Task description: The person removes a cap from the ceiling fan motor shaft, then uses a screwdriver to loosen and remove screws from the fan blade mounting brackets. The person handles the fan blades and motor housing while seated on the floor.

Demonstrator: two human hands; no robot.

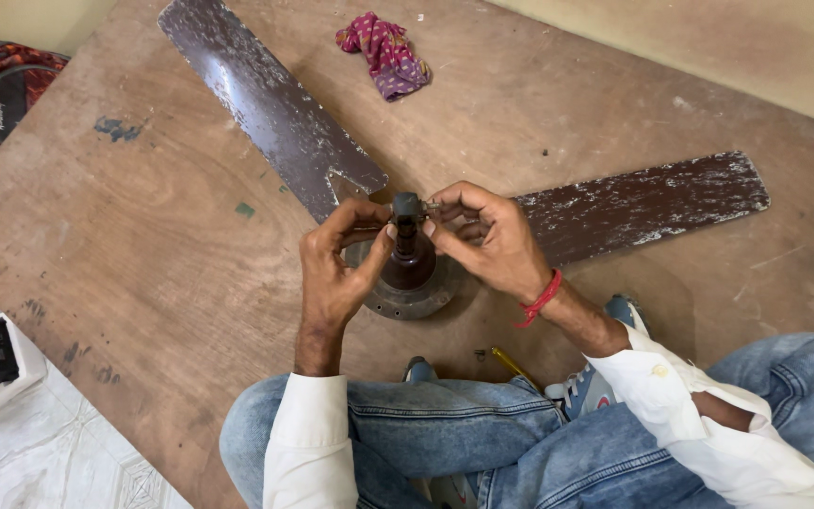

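A worn brown wooden board [171,236] is lying on a pale tiled floor [58,452], and the person is sitting at its near edge in blue jeans with knees drawn in. On the board a ceiling fan's motor hub [409,283] is resting flat, its short shaft [407,221] standing upright, so the long axis is pointing straight up toward the camera. Two scuffed brown blades [275,108] are reaching away, one to the far left and one to the right.

Both hands are meeting at the top of the shaft. The left hand [336,273] is pinching the shaft's head from its own side, its grip clenched on it. The right hand [482,236] is closing its fingertips on a small metal pin [432,204] sticking out sideways from the head, so the pin is lying level, across the shaft. Both hands are equally near.

A crumpled pink cloth [385,54] is lying well apart at the far edge, and a yellow-handled tool [511,366] is lying just beside the knees.
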